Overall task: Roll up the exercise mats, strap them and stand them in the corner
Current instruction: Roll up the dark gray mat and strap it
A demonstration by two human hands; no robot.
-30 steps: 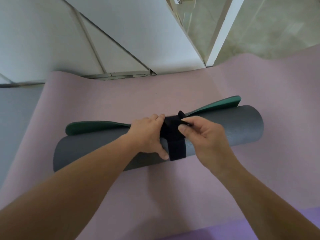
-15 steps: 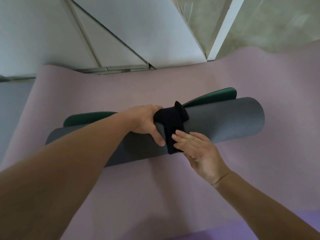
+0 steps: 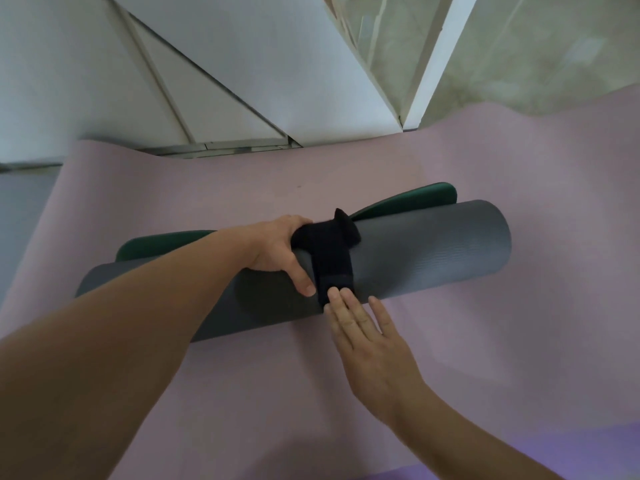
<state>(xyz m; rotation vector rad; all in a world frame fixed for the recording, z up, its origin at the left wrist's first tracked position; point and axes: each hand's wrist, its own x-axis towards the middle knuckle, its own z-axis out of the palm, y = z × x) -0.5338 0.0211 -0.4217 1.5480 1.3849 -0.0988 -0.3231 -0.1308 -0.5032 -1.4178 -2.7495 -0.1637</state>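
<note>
The grey roll (image 3: pixel 433 247) lies crosswise on the flat pink mat (image 3: pixel 242 393), near its middle, its right end a little farther off than its left, much where it lay a second ago. A black strap (image 3: pixel 332 261) wraps round it at mid-length, with a loose tab sticking up at the top. The left hand (image 3: pixel 277 251) stays clamped on the roll just left of the strap, fingers curled over the far side and thumb (image 3: pixel 304 284) pressed down the near side beside the band, as in both earlier frames. The right hand (image 3: pixel 374 355) is what has changed. A second ago it pinched the strap's end on top of the roll; half a second ago it had let go and lay flat against the near side of the band; now it has slid lower, fingers (image 3: pixel 334 296) straight, only their tips touching the strap's bottom edge, the palm out over the pink mat and holding nothing. The two hands are near each other but apart, the strap between them. A green edge (image 3: pixel 408 200) shows behind the roll at both ends; whether it belongs to the same mat I cannot tell. A purple mat (image 3: pixel 606 455) shows at the lower right corner, and white wall panels (image 3: pixel 259 64) rise beyond the pink mat's far end
</note>
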